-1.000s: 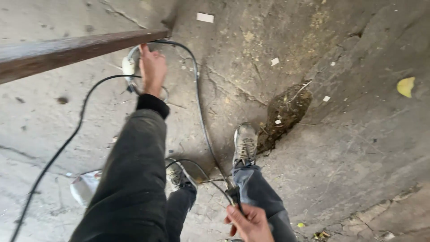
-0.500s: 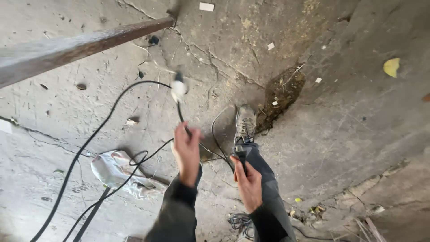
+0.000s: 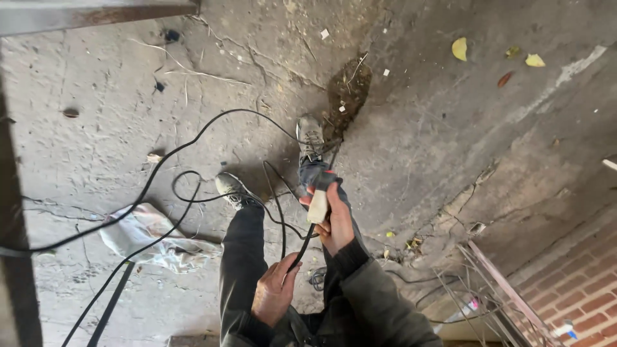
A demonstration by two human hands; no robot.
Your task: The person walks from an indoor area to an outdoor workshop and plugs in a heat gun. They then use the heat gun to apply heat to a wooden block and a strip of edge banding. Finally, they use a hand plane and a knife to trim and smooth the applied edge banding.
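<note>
My right hand (image 3: 335,223) is closed around a white plug (image 3: 318,205) at the end of a black cable (image 3: 193,138). Below it, close to my body, my left hand (image 3: 273,292) pinches the same cable just under the plug. From there the cable runs down past my legs and lies in loose loops on the cracked concrete floor (image 3: 450,148), trailing off to the left edge. My two grey shoes (image 3: 310,138) (image 3: 231,186) stand among the loops.
A crumpled white rag (image 3: 154,238) lies on the floor at the left, under the cable. A rusty metal beam (image 3: 96,13) crosses the top left. A wire rack (image 3: 488,289) and a brick wall (image 3: 572,295) are at the bottom right. Dry leaves (image 3: 459,48) lie far off.
My left arm, stretched far out to the plug a second ago, has drawn back. The plug has come in close to my body and is now in my right hand; my left holds the cable lower.
</note>
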